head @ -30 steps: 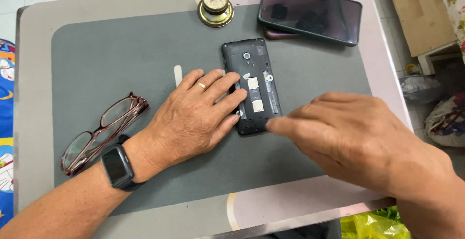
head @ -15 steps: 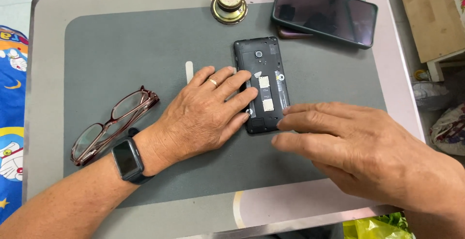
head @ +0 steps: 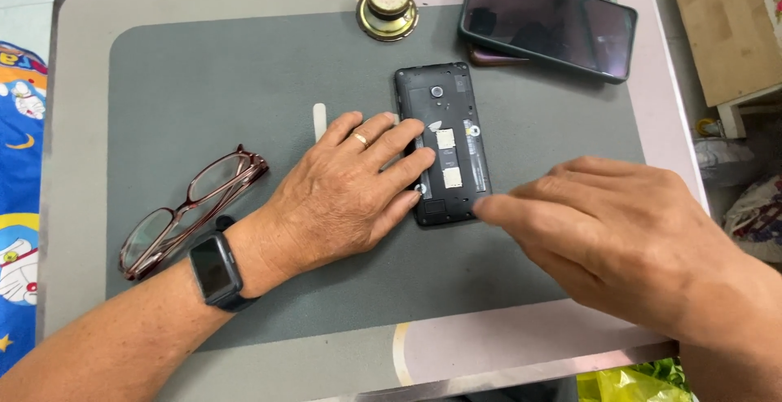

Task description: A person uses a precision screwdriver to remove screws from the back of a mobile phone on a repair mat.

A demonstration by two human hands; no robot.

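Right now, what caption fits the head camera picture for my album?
Left hand steadies an opened black phone on a grey mat while right hand reaches its lower edge; glasses lie nearby.

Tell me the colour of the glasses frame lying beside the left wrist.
Dark reddish-brown; the glasses show in the head view.

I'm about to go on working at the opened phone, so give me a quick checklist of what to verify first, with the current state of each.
1. Opened phone flat on the grey mat: ok.
2. Left hand steadying it, fingertips on its left edge: ok.
3. Right hand in contact with the phone: cannot tell, the fingertips are blurred at its lower right corner.
4. Glasses apart from both hands: ok.
5. White strip close to the left hand's fingers but not under them: ok.
6. Stacked phones apart from the opened phone: ok.
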